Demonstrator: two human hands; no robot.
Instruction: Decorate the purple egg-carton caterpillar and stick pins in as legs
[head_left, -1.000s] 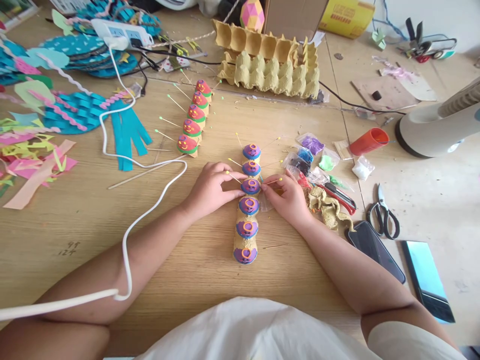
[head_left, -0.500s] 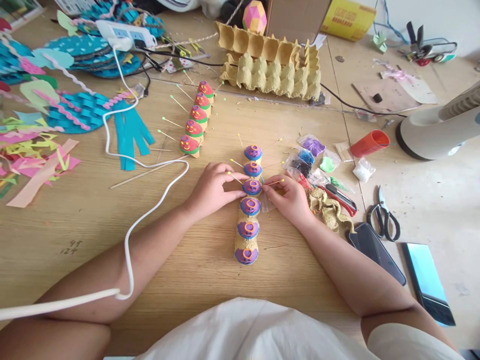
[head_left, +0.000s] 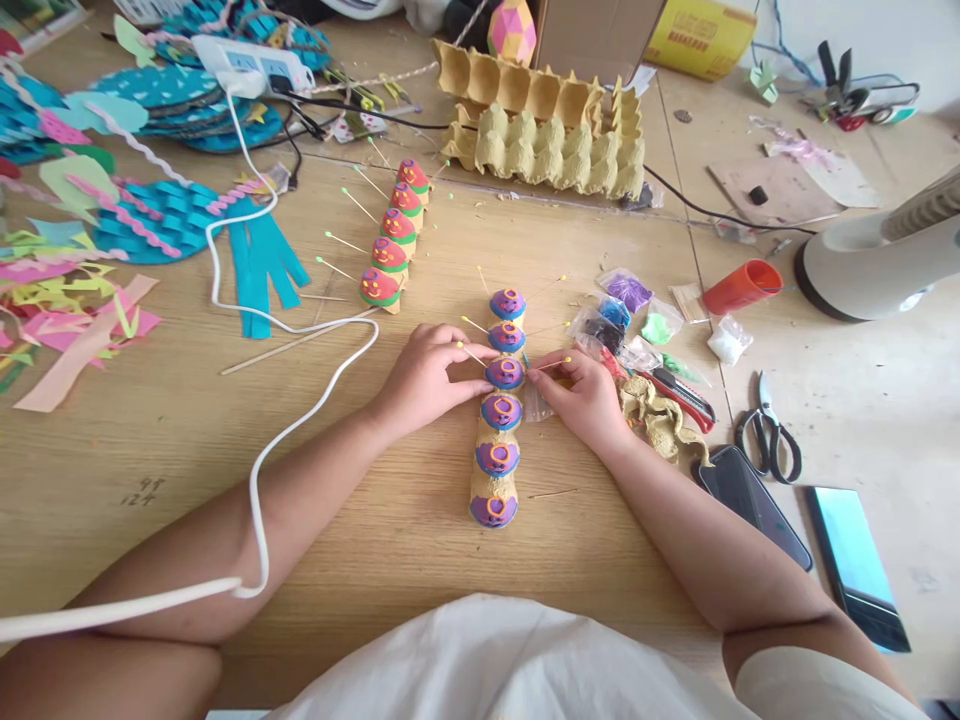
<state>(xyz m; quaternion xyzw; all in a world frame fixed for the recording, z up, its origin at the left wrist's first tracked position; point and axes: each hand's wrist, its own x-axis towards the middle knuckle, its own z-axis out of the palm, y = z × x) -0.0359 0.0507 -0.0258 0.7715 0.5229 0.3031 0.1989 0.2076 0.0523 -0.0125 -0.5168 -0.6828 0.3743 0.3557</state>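
Observation:
A strip of egg-carton cups (head_left: pixel 494 486) lies lengthwise in front of me, each cup topped with purple and blue clay, an orange ring and a small face. My left hand (head_left: pixel 424 382) steadies the third cup from the far end, thumb and fingers against its left side. At that cup's right side, my right hand (head_left: pixel 581 395) pinches a thin yellow-tipped stick (head_left: pixel 553 363). Similar sticks jut from both sides of the two farther cups. The three nearer cups have none. One loose thin stick (head_left: pixel 553 493) lies right of the strip.
Beyond stands a red-and-green cup strip (head_left: pixel 388 254) with green-tipped sticks. Egg cartons (head_left: pixel 559 150) sit at the back. Right are clay bags (head_left: pixel 628 290), a utility knife (head_left: pixel 681 398), scissors (head_left: pixel 766 430) and phones (head_left: pixel 859 565). A white cable (head_left: pixel 300 410) crosses the left.
Both hands keep nearly the same hold at the third cup. The whole view has shifted very slightly; nothing else has visibly moved.

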